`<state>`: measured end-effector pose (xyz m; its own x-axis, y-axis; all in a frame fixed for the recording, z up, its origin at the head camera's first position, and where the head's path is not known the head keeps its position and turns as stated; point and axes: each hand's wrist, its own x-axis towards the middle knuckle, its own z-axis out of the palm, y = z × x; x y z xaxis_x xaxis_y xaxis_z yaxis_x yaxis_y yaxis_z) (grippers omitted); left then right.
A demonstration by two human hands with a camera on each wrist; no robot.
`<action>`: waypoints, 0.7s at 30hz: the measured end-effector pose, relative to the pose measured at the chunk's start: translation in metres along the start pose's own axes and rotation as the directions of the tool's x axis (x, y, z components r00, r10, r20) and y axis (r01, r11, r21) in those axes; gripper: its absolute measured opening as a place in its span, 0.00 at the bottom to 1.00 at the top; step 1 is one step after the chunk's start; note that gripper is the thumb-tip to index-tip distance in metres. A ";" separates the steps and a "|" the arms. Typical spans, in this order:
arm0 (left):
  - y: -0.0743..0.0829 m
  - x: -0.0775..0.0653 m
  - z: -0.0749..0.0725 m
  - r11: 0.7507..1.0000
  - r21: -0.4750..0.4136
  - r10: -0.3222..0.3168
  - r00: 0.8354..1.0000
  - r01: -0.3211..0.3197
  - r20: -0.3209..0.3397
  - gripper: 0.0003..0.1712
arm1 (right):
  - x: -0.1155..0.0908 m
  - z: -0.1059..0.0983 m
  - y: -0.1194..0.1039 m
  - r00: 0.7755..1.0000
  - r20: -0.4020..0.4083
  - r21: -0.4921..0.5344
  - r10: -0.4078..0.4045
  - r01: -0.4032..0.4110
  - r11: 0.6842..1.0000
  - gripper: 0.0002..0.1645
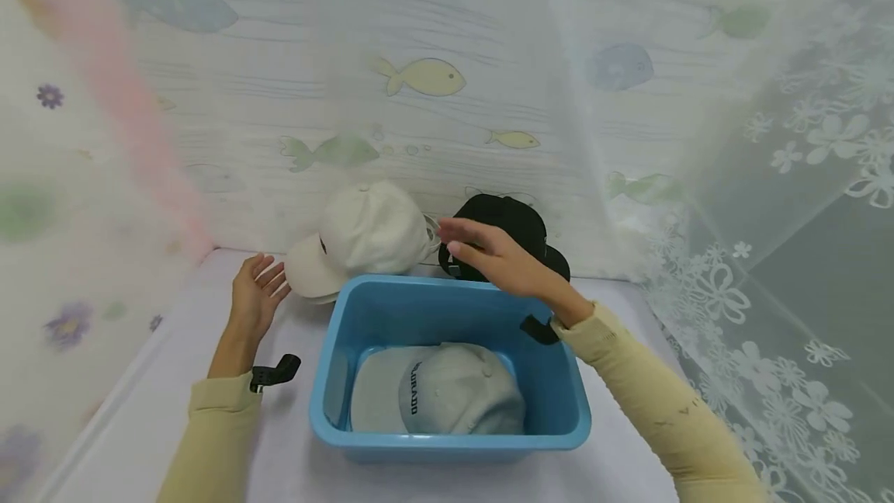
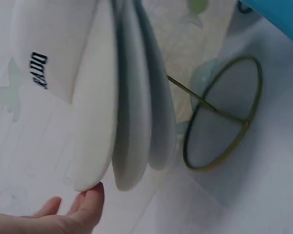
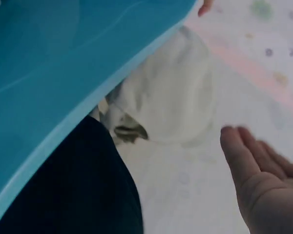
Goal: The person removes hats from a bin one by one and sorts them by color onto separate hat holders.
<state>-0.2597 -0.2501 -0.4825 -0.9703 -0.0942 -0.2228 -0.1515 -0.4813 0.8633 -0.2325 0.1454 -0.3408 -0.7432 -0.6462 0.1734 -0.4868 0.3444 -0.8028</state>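
Several white caps (image 1: 373, 227) sit stacked, their brims (image 2: 95, 122) one behind another in the left wrist view. My left hand (image 1: 257, 295) is beside the brims, fingertips (image 2: 95, 195) right at the edge of the front one. Over the far side of the blue basin, my right hand (image 1: 499, 254) reaches between the white caps and a black cap (image 1: 499, 216), its fingers extended and holding nothing. The black cap is partly hidden behind that hand. A pale grey cap (image 1: 461, 390) with dark lettering lies in the basin, brim to the left.
The blue basin (image 1: 450, 441) stands on a white-covered table (image 1: 279, 456) between my forearms. In the left wrist view, a gold wire stand (image 2: 256, 92) with a ring base shows by the brims. Sheer curtains (image 1: 419, 14) with fish and flowers surround the table.
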 end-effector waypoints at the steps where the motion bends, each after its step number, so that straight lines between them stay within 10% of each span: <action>1: 0.000 0.000 -0.001 0.999 -0.024 -0.029 1.000 0.029 0.004 0.21 | 0.012 0.002 0.005 0.999 -0.021 0.001 0.029 -0.028 1.000 0.33; 11: -0.018 0.010 -0.008 0.962 -0.154 -0.213 0.972 0.227 0.100 0.24 | 0.079 0.030 0.047 0.919 -0.096 0.152 0.382 -0.366 0.918 0.42; 21: -0.030 0.015 0.002 0.986 0.114 -0.138 0.984 0.125 0.111 0.43 | 0.096 0.032 0.050 0.874 -0.212 0.226 0.438 -0.392 0.892 0.25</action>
<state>-0.2706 -0.2347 -0.5112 -0.9550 0.0708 -0.2880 -0.2924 -0.3864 0.8747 -0.3135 0.0785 -0.3822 -0.9597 -0.2695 -0.0796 -0.0384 0.4063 -0.9129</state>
